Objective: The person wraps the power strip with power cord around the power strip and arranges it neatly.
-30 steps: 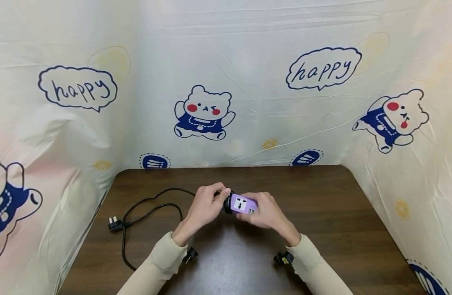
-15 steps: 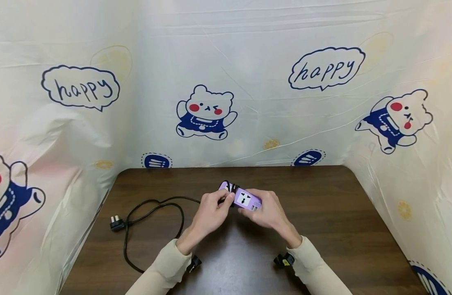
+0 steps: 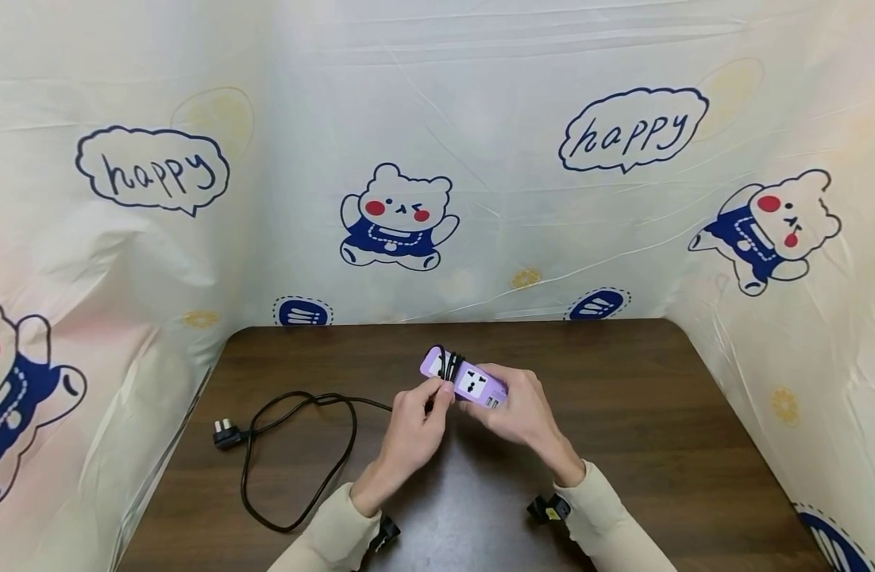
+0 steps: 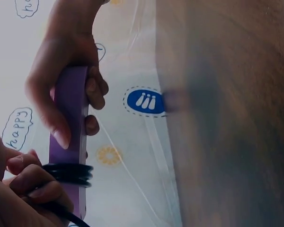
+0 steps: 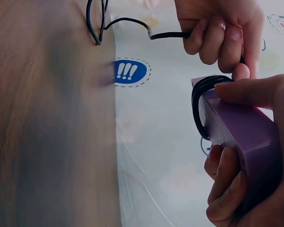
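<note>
A purple power strip (image 3: 489, 388) with white sockets is held above the table, tilted with its far end to the upper left. My right hand (image 3: 518, 403) grips its near right end, thumb on one side and fingers on the other, as the right wrist view shows. Several turns of black power cord (image 5: 199, 101) wrap round the strip's middle. Just below those turns my left hand (image 3: 416, 421) pinches the cord, fingers curled round it in the left wrist view. From that hand the loose cord (image 3: 353, 425) runs left across the table to a black three-pin plug (image 3: 227, 434).
The brown wooden table (image 3: 623, 445) carries the loop of loose cord on its left side. A pale curtain (image 3: 509, 199) printed with bears stands behind and along both sides. A dark wrist camera (image 3: 549, 508) sits at the right cuff.
My left hand has come down and toward me from over the strip, uncovering its far end and the wound turns. The strip has tilted and shifted slightly; the loose cord has slid a little.
</note>
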A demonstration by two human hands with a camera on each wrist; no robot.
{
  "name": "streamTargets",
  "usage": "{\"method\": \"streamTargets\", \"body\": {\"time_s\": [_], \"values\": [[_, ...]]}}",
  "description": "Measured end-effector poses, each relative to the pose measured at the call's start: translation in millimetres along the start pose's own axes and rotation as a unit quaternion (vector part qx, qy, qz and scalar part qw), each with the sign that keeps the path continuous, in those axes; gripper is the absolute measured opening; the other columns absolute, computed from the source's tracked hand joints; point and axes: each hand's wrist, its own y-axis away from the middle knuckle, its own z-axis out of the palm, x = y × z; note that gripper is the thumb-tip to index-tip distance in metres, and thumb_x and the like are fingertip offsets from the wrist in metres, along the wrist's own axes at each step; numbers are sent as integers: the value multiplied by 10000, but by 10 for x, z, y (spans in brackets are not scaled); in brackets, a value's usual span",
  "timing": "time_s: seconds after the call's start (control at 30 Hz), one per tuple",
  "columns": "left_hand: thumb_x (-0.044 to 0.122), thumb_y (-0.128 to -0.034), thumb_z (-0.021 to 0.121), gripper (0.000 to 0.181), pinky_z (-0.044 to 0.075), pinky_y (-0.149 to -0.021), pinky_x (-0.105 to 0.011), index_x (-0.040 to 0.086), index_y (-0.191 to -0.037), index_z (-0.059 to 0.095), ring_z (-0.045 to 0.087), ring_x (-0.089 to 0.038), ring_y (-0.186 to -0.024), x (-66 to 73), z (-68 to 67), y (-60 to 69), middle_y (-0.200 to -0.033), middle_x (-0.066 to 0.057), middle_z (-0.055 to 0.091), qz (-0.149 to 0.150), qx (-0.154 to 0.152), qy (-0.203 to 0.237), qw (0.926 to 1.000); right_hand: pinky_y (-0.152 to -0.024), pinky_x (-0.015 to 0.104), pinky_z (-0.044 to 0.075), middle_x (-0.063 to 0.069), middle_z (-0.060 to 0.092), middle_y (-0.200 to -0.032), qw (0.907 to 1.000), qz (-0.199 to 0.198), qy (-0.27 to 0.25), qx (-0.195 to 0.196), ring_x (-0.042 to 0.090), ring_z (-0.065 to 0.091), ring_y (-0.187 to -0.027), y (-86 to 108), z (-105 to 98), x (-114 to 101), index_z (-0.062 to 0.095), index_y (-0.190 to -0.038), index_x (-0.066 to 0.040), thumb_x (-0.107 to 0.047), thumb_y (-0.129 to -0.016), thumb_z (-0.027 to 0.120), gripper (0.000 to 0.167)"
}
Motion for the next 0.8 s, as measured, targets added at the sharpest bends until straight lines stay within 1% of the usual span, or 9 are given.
{"method": "streamTargets", "body": {"time_s": [0.07,0.13,0.27,0.43,0.57,0.6,0.7,0.8], "values": [[142,-1090,598,308,371,-545,-201,165,-785,638,435,-1,-583,5,20,8,-654,121,476,14,88,-1,10000,-596,282,514,-24,770,-942,10000,-6,35,60,119,631,-712,1,4,-11,794,-1170,-199,-300,-749,949,460],[128,-1079,609,311,369,-540,-200,123,-771,655,437,-1,-579,12,38,14,-645,118,484,-33,117,20,9999,-584,280,505,-32,767,-918,9999,-7,80,125,111,624,-691,2,7,-23,797,-1161,-206,-312,-743,952,458],[135,-1075,620,327,368,-549,-190,73,-762,694,452,-1,-578,26,70,28,-633,142,514,-245,124,60,9996,-567,277,490,-45,752,-874,9997,22,141,201,101,609,-663,6,10,-44,799,-1148,-219,-335,-739,952,452],[169,-1077,630,341,382,-560,-197,102,-753,713,463,-6,-575,11,108,62,-611,169,523,-394,192,154,9989,-576,285,493,-36,753,-883,9997,65,69,227,114,614,-678,21,-7,-76,798,-1146,-213,-324,-737,951,450],[217,-1083,640,392,371,-548,-197,163,-696,670,440,-3,-552,-28,125,98,-569,167,480,-482,229,424,9977,-598,292,501,-22,765,-918,9997,104,-20,206,127,624,-704,34,-27,-97,798,-1152,-200,-311,-743,953,452],[226,-1083,644,403,365,-543,-198,155,-687,665,434,-5,-545,-39,128,105,-562,160,473,-491,241,517,9972,-601,292,503,-20,766,-926,9998,113,-38,184,128,625,-709,37,-34,-102,796,-1157,-199,-312,-747,952,452],[252,-1087,643,417,344,-542,-195,169,-678,643,422,-12,-541,-74,131,120,-563,127,461,-458,205,763,9958,-603,297,509,-12,771,-941,9997,110,-104,176,138,633,-716,37,-68,-117,795,-1162,-197,-311,-750,951,454],[241,-1100,621,379,354,-555,-201,170,-729,648,436,-20,-572,-109,126,132,-608,71,488,-304,10,1001,9945,-608,301,519,6,775,-956,9996,83,-179,184,149,643,-727,27,-117,-134,793,-1174,-192,-303,-755,950,461]]}}
